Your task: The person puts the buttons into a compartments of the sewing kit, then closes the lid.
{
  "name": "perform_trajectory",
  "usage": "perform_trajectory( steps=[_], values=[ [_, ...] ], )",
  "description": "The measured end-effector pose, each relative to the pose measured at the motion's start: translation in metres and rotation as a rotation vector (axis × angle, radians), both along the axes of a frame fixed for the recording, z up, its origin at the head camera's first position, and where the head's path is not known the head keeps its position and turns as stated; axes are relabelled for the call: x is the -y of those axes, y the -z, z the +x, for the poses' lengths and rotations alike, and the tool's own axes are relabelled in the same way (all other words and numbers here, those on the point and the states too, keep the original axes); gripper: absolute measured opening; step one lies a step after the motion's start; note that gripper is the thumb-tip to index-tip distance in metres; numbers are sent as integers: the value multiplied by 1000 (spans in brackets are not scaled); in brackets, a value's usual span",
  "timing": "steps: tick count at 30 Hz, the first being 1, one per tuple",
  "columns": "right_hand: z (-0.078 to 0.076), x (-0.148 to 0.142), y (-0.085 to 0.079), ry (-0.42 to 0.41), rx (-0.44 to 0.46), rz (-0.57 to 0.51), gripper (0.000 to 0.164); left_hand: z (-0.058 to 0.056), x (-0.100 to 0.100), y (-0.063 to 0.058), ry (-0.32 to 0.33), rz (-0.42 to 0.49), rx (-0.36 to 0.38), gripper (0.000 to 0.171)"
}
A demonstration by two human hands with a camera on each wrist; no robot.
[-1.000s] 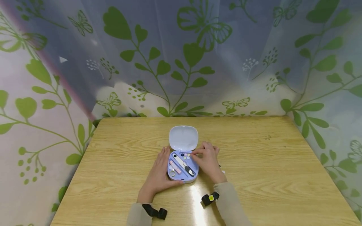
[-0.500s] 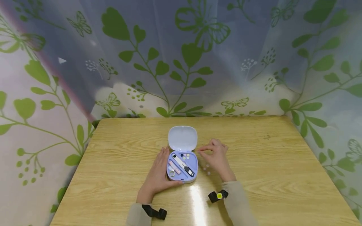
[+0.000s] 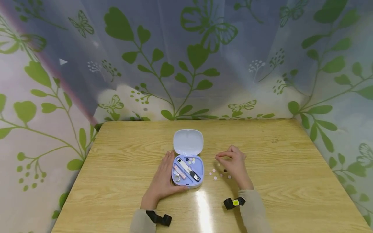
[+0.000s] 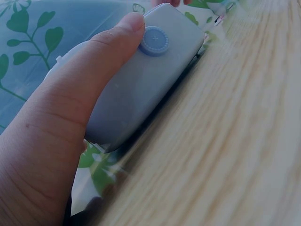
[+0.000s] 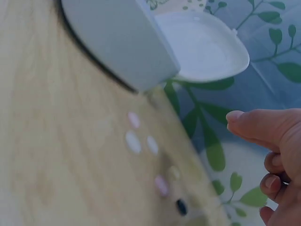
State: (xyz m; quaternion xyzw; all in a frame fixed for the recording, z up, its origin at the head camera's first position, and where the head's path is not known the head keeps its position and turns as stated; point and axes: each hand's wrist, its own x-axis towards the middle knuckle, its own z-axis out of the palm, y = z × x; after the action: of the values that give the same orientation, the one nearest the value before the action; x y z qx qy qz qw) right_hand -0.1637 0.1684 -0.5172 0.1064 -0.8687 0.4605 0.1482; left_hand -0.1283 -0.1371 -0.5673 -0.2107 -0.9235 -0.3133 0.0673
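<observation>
An open lilac sewing box (image 3: 199, 166) stands on the table, its lid (image 3: 188, 142) tilted back. My left hand (image 3: 161, 181) grips it, fingers along the left side and thumb on the front near a round blue button-shaped latch (image 4: 155, 41). Inside lie a white-and-black tool resembling thread snips (image 3: 185, 166), a pink strip (image 3: 180, 172), a silvery ring-shaped item (image 3: 177, 178) and several small buttons (image 3: 193, 159). My right hand (image 3: 235, 163) hovers right of the box, thumb and index fingertips together, other fingers curled. No object shows between its fingertips (image 5: 234, 116).
Several loose buttons lie on the wooden table (image 3: 276, 168) right of the box, among them a dark button (image 3: 225, 170) and a white button (image 3: 215, 178). A leaf-patterned curtain (image 3: 250, 81) hangs behind the table's far edge.
My right hand has drawn back from the box's upper right compartment and moved right, uncovering the loose buttons on the table. The left hand and box stay put.
</observation>
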Motion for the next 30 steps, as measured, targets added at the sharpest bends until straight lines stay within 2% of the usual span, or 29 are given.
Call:
perform_trajectory(
  steps=[8,12,22,30],
  values=[
    [3,-14,17,1,121,-26,9,0,0,-1,0,-5,1,138],
    [4,-19,26,-10,144,-43,11,0,0,-1,0,-6,-5,138],
    [3,-21,42,-38,66,-30,17,1,0,-1,2,-3,-7,139],
    [4,-19,46,-17,22,15,17,0,-1,1,1,-18,-24,138]
  ],
)
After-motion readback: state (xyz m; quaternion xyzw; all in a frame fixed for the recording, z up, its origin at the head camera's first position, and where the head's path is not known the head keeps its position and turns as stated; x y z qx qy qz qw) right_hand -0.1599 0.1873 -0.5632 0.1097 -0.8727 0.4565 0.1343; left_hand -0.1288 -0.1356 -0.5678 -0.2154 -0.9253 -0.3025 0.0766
